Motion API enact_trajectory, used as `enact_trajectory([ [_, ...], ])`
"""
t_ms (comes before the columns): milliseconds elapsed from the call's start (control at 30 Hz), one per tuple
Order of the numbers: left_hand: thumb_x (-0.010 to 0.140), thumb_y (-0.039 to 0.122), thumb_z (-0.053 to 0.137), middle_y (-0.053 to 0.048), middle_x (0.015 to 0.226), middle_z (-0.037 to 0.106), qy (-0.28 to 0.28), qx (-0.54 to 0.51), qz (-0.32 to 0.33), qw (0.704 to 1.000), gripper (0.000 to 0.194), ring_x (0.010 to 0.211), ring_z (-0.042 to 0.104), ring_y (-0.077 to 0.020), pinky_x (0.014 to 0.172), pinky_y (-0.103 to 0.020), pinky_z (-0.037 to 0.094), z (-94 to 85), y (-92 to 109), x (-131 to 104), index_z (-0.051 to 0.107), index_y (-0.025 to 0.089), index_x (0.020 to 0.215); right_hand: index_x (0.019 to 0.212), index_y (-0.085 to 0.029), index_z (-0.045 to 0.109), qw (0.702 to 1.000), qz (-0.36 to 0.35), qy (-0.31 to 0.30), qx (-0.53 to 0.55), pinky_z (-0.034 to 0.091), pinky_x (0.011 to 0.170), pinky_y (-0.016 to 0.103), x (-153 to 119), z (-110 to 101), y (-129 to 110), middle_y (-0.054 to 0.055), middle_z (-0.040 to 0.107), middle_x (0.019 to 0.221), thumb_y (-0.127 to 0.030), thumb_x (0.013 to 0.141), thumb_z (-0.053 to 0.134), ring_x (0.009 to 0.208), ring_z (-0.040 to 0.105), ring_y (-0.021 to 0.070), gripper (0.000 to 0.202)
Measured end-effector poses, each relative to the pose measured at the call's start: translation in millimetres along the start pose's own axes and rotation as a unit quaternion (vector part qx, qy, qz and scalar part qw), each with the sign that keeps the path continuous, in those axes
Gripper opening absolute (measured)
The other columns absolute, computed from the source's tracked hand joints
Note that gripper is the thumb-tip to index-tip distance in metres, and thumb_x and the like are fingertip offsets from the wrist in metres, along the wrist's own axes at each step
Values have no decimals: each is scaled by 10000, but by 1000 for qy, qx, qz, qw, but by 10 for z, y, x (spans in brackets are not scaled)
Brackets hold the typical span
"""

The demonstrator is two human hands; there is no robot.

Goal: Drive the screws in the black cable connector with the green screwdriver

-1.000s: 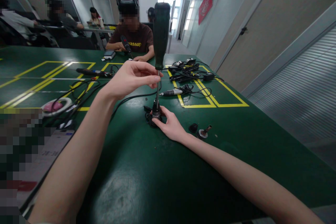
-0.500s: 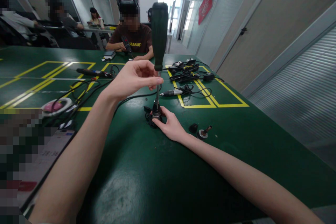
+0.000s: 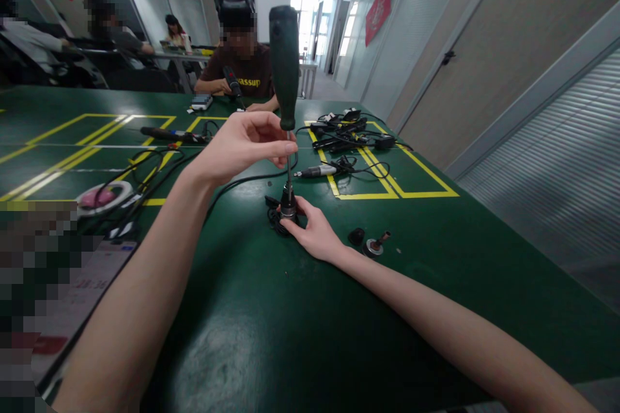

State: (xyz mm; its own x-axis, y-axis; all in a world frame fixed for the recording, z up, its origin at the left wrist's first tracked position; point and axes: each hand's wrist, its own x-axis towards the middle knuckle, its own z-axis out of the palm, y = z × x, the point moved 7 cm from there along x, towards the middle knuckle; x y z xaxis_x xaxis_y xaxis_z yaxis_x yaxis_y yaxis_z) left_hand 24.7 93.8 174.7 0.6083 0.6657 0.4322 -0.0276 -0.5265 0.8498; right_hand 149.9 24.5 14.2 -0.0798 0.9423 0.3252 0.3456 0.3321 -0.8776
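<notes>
A screwdriver with a dark green handle (image 3: 285, 68) stands nearly upright, its tip down in the top of a small black device with a metal ring (image 3: 289, 206). My left hand (image 3: 242, 145) pinches the thin shaft just below the handle, between thumb and fingers. Low on the table, my right hand (image 3: 317, 232) grips the device round its lower part. A dark coiled cable (image 3: 275, 222) lies beside and behind the device. To the right of my right hand are a black cap (image 3: 357, 236) and a round metal piece with a brownish stem (image 3: 374, 247).
On the green table (image 3: 271, 310), a grey and black pen-like tool (image 3: 317, 171) and a heap of black cables (image 3: 349, 131) lie beyond my hands. At left are a white ring-shaped roll (image 3: 104, 197), loose cables and another handled tool (image 3: 167, 133). A person (image 3: 252, 74) sits opposite.
The screwdriver's handle has tipped slightly to the left, and my left hand has shifted a little that way with it. My right hand and the device have stayed put.
</notes>
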Motion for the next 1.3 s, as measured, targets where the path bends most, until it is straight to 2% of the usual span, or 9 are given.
enact_trajectory([
  [200,763,521,930,-88,841,810,5,17,-4,1000,439,748,790,-207,665,-295,669,-15,5,1,737,143,875,1170,-196,673,1000,-2,2,0,545,999,405,1,1,13,76,783,1119,-326,887,670,1045,721,247,312],
  [467,745,478,962,-46,765,772,0,-4,5,1000,431,737,786,-204,680,-308,673,11,-21,5,679,165,831,1174,-196,670,1000,-5,7,7,536,1021,408,2,12,22,83,785,1147,-325,893,666,1084,725,254,309],
  [733,791,439,929,-87,882,821,8,3,1,1000,343,815,799,-223,710,-314,681,-5,21,-11,780,145,887,1169,-194,673,1000,-2,1,9,549,1005,408,-1,8,2,86,786,1140,-321,895,666,1055,729,251,303],
  [833,805,415,917,-79,864,816,11,9,1,1000,309,768,789,-207,701,-306,674,1,23,-8,782,143,861,1171,-191,672,1000,-2,0,8,551,1001,403,0,9,1,86,786,1139,-321,893,667,1058,730,251,307],
  [1100,724,465,979,-29,754,767,12,-16,44,999,437,652,750,-164,642,-280,638,17,-16,24,680,167,838,1148,-192,675,1000,-4,2,9,546,1027,415,11,14,16,86,790,1145,-319,883,678,1084,734,261,294],
  [1300,760,448,958,-65,868,809,16,-7,32,999,405,730,779,-192,675,-307,655,8,-32,10,745,154,940,1139,-203,673,1000,-4,6,10,542,1037,427,6,12,35,78,789,1141,-317,886,676,1082,733,262,278],
])
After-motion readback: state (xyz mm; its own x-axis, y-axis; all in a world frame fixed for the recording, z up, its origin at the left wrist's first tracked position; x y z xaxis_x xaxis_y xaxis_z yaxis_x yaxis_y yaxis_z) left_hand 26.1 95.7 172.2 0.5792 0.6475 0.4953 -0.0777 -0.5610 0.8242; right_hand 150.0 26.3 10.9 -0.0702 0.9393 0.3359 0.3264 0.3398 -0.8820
